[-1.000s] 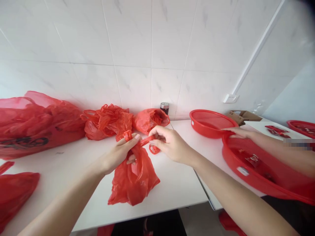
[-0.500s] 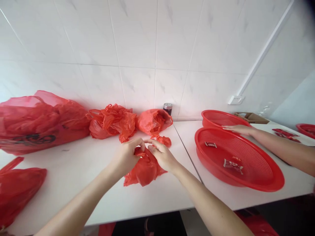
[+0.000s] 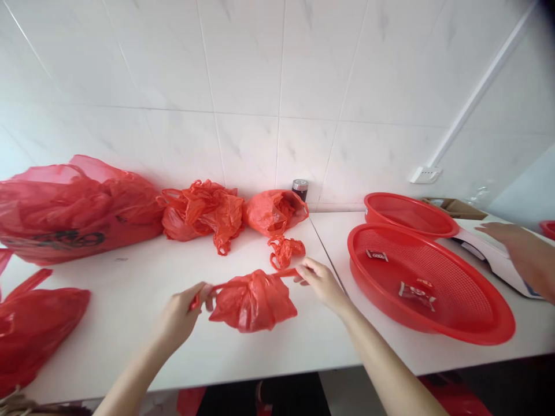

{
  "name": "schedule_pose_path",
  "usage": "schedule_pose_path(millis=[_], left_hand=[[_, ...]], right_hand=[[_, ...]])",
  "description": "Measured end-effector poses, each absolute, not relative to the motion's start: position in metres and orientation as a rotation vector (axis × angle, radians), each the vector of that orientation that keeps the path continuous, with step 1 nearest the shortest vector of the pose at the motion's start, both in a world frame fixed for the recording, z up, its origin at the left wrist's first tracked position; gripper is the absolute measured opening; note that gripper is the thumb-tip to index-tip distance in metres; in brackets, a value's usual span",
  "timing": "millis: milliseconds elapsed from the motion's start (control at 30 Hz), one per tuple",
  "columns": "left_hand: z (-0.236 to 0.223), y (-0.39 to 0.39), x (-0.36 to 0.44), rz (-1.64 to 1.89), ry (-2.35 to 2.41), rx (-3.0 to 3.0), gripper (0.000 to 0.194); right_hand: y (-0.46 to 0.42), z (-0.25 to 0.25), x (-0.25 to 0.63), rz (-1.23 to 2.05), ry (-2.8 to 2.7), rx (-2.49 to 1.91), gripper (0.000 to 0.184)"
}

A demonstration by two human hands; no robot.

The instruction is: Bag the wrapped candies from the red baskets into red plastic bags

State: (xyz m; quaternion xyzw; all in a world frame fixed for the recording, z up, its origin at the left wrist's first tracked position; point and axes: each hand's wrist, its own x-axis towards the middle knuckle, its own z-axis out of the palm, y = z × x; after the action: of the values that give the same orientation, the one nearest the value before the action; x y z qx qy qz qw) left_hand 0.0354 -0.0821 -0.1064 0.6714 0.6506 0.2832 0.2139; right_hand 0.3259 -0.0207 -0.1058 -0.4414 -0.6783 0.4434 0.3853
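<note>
A red plastic bag (image 3: 255, 306), rounded and full-looking, is stretched between my two hands over the white table. My left hand (image 3: 182, 309) is closed around one of its handles, pulled out to the left. On the other side, my right hand (image 3: 318, 280) pinches the opposite handle between thumb and fingers. The bag is drawn tight at its top, so its contents are hidden. Just behind it lies a small crumpled red bag (image 3: 288, 249), close to my right hand but apart from it.
Along the wall are a large red bag (image 3: 78, 208), a heap of red bags (image 3: 203, 211), an opened red bag (image 3: 273, 212) and a lidded jar (image 3: 300, 188). Another red bag (image 3: 43, 323) sits left. Right are a red basket (image 3: 390, 315) holding wrapped pieces, a second basket (image 3: 411, 216) and a co-worker's hand (image 3: 515, 242).
My hands have moved apart from close together over the bag, pulling its handles out sideways. The co-worker's hand has left the rear basket and moved right, over a white device.
</note>
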Motion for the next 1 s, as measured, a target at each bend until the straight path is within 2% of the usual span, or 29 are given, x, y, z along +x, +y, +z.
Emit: schedule_pose_path(millis=[100,267,333,433,733,1000], left_hand=[[-0.133,-0.094,0.029,0.795,1.893,1.762,0.046],[-0.139,-0.077,0.073,1.144,1.978,1.765,0.041],[-0.143,-0.062,0.091,1.089,1.998,1.808,0.041],[-0.154,-0.042,0.102,0.909,2.069,1.839,0.039],[-0.175,-0.009,0.08,0.443,2.237,1.87,0.037],[-0.183,0.006,0.079,0.345,2.32,1.87,0.039]], right_hand=[[-0.017,-0.13,0.333,0.934,-1.759,-1.321,0.034],[-0.025,-0.139,0.286,0.589,-1.75,-1.634,0.036],[-0.029,-0.144,0.264,0.411,-1.838,-1.728,0.042],[-0.028,-0.16,0.248,0.238,-1.963,-1.797,0.038],[0.005,-0.19,0.27,0.195,-1.979,-1.856,0.025],[0.016,-0.2,0.265,0.193,-1.876,-1.862,0.019]])
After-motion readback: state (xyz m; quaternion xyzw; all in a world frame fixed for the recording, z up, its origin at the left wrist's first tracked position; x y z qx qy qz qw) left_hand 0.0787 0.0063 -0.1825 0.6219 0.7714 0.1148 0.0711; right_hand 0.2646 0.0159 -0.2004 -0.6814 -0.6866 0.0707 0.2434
